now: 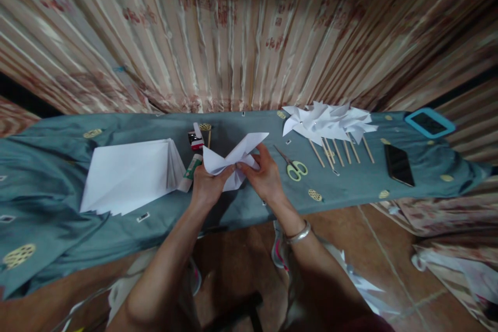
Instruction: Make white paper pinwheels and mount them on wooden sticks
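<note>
A white paper pinwheel with its blades folded inward is held between both hands above the cloth-covered table. My left hand grips its left side, thumb pressed near the centre. My right hand pinches it from the right, thumb and fingers also close to the middle. Beside my left hand lie a green-and-white glue stick and a small red-and-white box. A wooden stick lies just behind the pinwheel. To the right of my right hand rest scissors with pale green handles.
A stack of white paper sheets lies on the left. At the back right, several finished paper pinwheels on wooden sticks overlap. Farther right are a black phone and a blue-framed tablet-like object. Curtains hang behind; paper scraps lie below.
</note>
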`<state>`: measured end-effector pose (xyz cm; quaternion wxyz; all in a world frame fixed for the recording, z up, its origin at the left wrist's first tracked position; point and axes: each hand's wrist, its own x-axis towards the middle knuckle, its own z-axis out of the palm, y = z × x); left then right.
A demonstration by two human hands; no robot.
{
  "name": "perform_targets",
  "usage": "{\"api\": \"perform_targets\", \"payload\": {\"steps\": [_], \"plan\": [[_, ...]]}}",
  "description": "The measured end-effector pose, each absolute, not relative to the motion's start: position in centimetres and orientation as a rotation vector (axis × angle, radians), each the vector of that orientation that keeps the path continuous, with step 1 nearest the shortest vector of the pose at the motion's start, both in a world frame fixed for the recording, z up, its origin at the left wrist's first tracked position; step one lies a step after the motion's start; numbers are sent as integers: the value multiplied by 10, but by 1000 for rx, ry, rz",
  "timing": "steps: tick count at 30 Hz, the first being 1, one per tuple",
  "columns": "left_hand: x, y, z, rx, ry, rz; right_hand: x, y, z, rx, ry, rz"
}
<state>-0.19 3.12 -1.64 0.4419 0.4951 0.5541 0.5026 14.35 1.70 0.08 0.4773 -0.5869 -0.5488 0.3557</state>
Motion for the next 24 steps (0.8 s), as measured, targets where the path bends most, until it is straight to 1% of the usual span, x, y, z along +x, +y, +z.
{"api": "perform_targets", "payload": {"steps": [8, 15, 24], "plan": [[1, 28, -7, 1096, 1327, 1229, 148, 17, 3, -1396, -1304, 990], [2, 25, -10, 1082, 1288, 1247, 147, 17, 3, -1323, -1208, 1129], [2, 22, -8, 1041, 1255, 1215, 148, 13, 1, -1356, -1248, 1120]]}}
